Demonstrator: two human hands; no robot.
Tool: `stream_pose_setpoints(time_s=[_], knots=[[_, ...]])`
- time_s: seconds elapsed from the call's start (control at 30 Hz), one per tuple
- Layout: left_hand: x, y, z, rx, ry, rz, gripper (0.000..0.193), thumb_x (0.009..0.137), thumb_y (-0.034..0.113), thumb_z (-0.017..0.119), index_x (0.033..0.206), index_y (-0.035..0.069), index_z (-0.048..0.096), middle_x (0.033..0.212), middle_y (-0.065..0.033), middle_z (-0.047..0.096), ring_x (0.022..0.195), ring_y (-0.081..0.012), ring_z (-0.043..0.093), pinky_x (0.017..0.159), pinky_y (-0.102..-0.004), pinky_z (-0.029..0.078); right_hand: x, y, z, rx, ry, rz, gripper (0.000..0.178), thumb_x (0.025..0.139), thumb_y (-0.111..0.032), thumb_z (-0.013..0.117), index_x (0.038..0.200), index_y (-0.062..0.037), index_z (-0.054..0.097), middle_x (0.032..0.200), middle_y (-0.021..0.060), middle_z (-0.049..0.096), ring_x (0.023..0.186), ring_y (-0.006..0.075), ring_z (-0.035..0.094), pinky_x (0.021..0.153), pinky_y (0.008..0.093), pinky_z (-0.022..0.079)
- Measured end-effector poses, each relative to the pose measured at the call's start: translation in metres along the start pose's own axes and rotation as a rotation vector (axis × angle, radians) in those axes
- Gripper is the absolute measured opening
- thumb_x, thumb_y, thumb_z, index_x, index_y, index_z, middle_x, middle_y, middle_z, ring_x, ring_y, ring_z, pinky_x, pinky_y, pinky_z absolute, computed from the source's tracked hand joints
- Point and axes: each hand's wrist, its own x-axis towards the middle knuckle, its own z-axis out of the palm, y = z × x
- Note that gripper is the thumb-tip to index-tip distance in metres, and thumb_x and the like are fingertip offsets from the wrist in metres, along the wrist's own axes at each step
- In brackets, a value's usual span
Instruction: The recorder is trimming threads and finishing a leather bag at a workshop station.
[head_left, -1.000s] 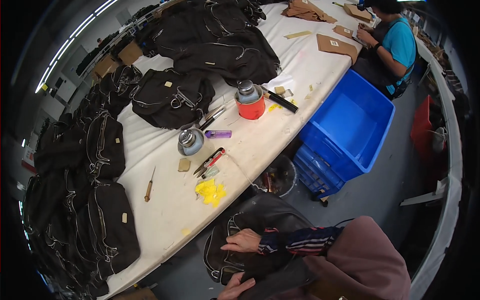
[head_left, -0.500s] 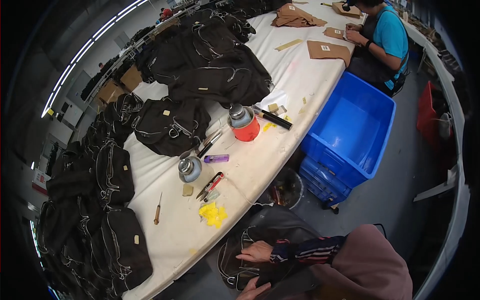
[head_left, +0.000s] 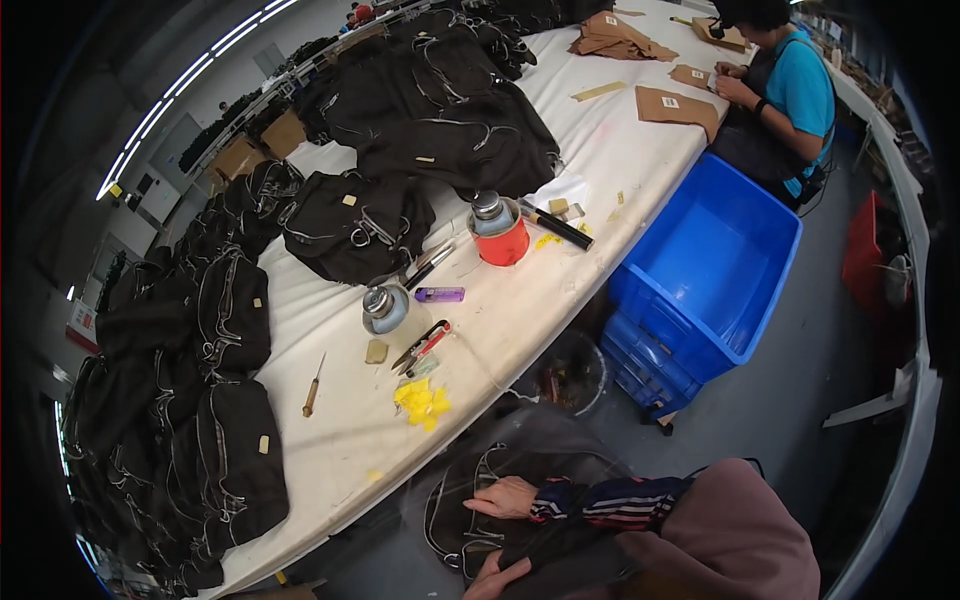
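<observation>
A black bag (head_left: 455, 470) with pale piping along its edges lies over my lap at the bottom of the view. My right hand (head_left: 506, 497), in a dark striped sleeve, is on top of it with the fingers bent together at the cloth. Lower down, my left hand (head_left: 490, 578) grips the near part of the same bag, its thumb lying over the fabric. The undersides of both hands and the left fingertips are hidden.
On the white table are a yellow pile (head_left: 422, 402), snips (head_left: 420, 347), an awl (head_left: 314, 385), a purple lighter (head_left: 440, 294), metal-topped bottles (head_left: 380, 308) and heaped black bags (head_left: 360, 225). Blue crates (head_left: 700, 260) and a bin (head_left: 575, 375) stand alongside. A co-worker (head_left: 795, 95) handles brown pieces.
The whole view has shifted slightly, with the table items now a little higher. Both hands keep nearly the same place on the bag.
</observation>
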Motion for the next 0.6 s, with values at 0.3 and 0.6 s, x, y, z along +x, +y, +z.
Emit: stream_pose_setpoints(time_s=[0.3, 0.6], knots=[[0.005, -0.019, -0.004, 0.183, 0.072, 0.138, 0.055, 0.077, 0.026, 0.068, 0.119, 0.000, 0.044, 0.107, -0.0104, 0.054, 0.095, -0.0180, 0.052, 0.082, -0.0299, 0.042, -0.005, 0.003, 0.001, -0.001, -0.043, 0.051, 0.045, 0.088, -0.043, 0.042, 0.071, -0.0055, 0.060, 0.068, 0.0176, 0.059, 0.067, 0.0377, 0.057, 0.060, 0.0454, 0.045], [0.007, -0.016, 0.006, -0.027, 0.016, 0.136, 0.042, 0.081, 0.020, 0.064, 0.115, 0.002, 0.048, 0.098, -0.0071, 0.057, 0.085, -0.0144, 0.053, 0.074, -0.0284, 0.044, -0.007, 0.007, -0.004, 0.008, -0.034, 0.027, 0.043, 0.089, -0.041, 0.044, 0.068, -0.0056, 0.057, 0.061, 0.0182, 0.055, 0.061, 0.0379, 0.055, 0.057, 0.0449, 0.044]])
